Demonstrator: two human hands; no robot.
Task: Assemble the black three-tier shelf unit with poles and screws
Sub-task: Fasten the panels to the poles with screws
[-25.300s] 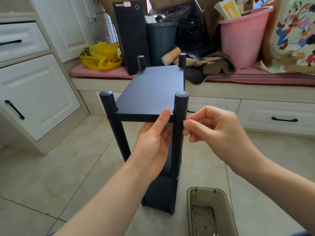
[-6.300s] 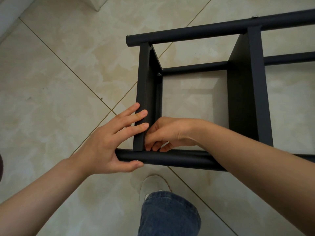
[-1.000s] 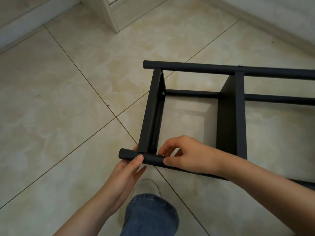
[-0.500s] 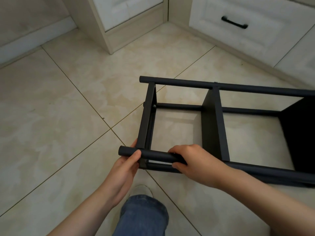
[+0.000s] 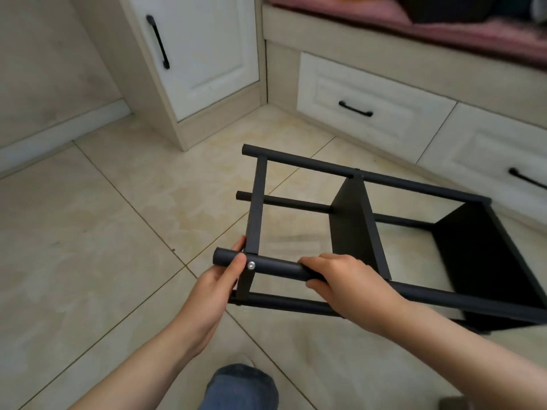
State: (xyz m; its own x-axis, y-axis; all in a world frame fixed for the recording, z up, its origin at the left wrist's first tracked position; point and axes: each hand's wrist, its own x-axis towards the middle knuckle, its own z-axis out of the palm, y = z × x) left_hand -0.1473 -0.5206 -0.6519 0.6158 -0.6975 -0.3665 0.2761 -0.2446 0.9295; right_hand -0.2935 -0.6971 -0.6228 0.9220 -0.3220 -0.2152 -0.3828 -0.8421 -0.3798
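A pale tiled floor [image 5: 88,247] is spreading out beneath and all around the fingers. Well beyond them, a white cabinet door [image 5: 201,54] with a black handle is standing at the far left. A row of white drawers [image 5: 355,93] is running off to the right under a pink cushion [image 5: 444,28].

The black shelf unit [image 5: 352,223] is lying on its side on the floor. It is stretching from the fingers away to the right, with its near corner tilting up in the hands. Its end board [image 5: 256,208] is running straight away from the left fingertips. The middle board is standing just beyond the right knuckles, and the third board [image 5: 485,261] is sitting well to the right of both hands. The far pole [image 5: 310,164] is lying well beyond the fingers, and a lower pole [image 5: 284,303] is passing just under both palms.

The right hand [image 5: 352,285] is gripping the nearest pole [image 5: 278,267] from above, its fingers curling together over it. The left hand [image 5: 216,288] is gripping that pole's end, with the thumb pressing across the front and the fingers wrapping behind. One fingertip is showing by the end board.

A knee in blue jeans [image 5: 241,386] is showing below the wrists. A silver screw [image 5: 251,265] is sitting in the nearest pole just right of the left thumb, between the two hands.
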